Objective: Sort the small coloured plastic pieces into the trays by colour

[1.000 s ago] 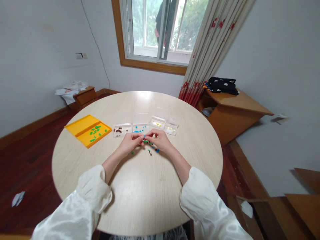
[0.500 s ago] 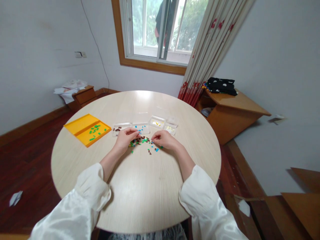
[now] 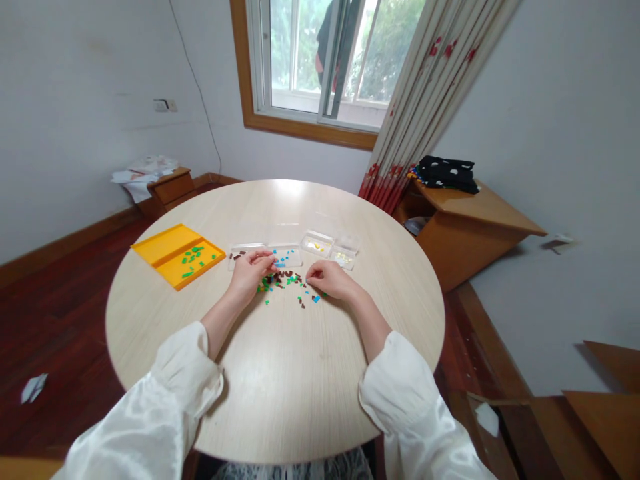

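A loose heap of small brown, green and blue pieces (image 3: 293,281) lies mid-table between my hands. My left hand (image 3: 251,272) is at the heap's left side, its fingers pinched on something I cannot make out. At the right edge of the heap, my right hand (image 3: 327,278) has thumb and fingertips together; what they hold is too small to tell. Behind my left hand is a clear box (image 3: 299,261) with blue pieces in one part and brown ones in the other. Farther right, another clear box (image 3: 331,245) contains yellow and pale pieces.
An open orange case (image 3: 167,265) with green pieces lies on the left of the round table (image 3: 280,380). Beyond the table are a patterned curtain (image 3: 415,87) and a wooden cabinet (image 3: 470,230) with dark cloth on top.
The view has shifted slightly, moving the scene a little to the right. Both hands stay beside the heap, with only small finger movements.
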A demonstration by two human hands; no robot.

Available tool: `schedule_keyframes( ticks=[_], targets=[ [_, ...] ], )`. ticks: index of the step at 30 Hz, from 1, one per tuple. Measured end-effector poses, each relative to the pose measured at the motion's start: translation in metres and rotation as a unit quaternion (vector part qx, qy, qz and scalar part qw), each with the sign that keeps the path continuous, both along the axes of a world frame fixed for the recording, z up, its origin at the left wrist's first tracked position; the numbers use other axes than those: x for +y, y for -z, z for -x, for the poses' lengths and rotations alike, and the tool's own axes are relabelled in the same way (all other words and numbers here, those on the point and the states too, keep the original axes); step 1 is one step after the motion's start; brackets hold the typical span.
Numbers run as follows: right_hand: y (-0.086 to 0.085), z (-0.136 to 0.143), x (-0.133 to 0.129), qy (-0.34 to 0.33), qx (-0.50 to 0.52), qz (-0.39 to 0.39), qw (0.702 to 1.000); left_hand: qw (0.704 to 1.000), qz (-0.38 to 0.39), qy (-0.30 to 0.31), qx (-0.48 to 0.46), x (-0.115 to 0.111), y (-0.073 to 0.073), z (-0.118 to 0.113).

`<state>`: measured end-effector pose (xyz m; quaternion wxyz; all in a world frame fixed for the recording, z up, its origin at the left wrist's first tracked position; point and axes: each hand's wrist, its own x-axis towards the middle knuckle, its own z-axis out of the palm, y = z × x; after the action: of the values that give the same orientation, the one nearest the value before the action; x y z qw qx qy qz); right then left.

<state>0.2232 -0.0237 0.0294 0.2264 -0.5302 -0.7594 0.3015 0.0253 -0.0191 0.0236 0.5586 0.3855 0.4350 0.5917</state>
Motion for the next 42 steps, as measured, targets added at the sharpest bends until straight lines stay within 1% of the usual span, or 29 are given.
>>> schedule_keyframes(
  ticks=[2, 4, 8, 11, 16, 19, 23, 26, 29, 35, 42],
  targets=[
    [-0.002, 0.002, -0.001, 0.018, 0.04, 0.001, 0.999, 1.0, 0.001, -0.007, -0.003, 0.0, 0.0, 0.001],
    [-0.003, 0.004, -0.003, 0.022, 0.081, 0.017, 0.996, 1.0, 0.004, -0.012, -0.002, 0.001, 0.0, 0.001],
    [-0.005, 0.008, -0.007, 0.0, 0.131, 0.073, 0.989, 1.0, 0.006, -0.023, 0.002, 0.004, 0.003, 0.002],
    [-0.005, 0.008, -0.007, -0.016, 0.144, 0.084, 0.986, 0.999, 0.006, -0.03, 0.009, 0.005, 0.004, 0.003],
    [-0.002, 0.003, -0.003, -0.036, 0.111, 0.09, 0.989, 1.0, -0.005, -0.012, 0.008, 0.003, 0.004, 0.004],
    [-0.002, 0.001, -0.003, -0.048, 0.11, 0.105, 0.987, 1.0, -0.005, -0.007, 0.01, 0.003, 0.003, 0.004],
    [-0.005, 0.001, -0.006, -0.048, 0.125, 0.14, 0.981, 1.0, -0.012, 0.008, -0.024, 0.002, 0.003, 0.003],
    [-0.007, 0.001, -0.007, -0.054, 0.115, 0.152, 0.98, 0.999, -0.006, 0.012, -0.047, 0.002, 0.003, 0.003],
    [-0.007, 0.0, -0.006, -0.072, 0.084, 0.131, 0.985, 0.999, 0.001, 0.01, -0.051, 0.002, 0.002, 0.003],
    [-0.005, -0.004, -0.005, -0.069, -0.001, 0.085, 0.994, 0.999, -0.005, 0.011, -0.045, 0.003, 0.002, 0.004],
    [-0.002, -0.004, -0.004, -0.086, -0.012, 0.074, 0.993, 0.998, 0.036, -0.012, -0.04, 0.003, 0.002, 0.004]
  ],
)
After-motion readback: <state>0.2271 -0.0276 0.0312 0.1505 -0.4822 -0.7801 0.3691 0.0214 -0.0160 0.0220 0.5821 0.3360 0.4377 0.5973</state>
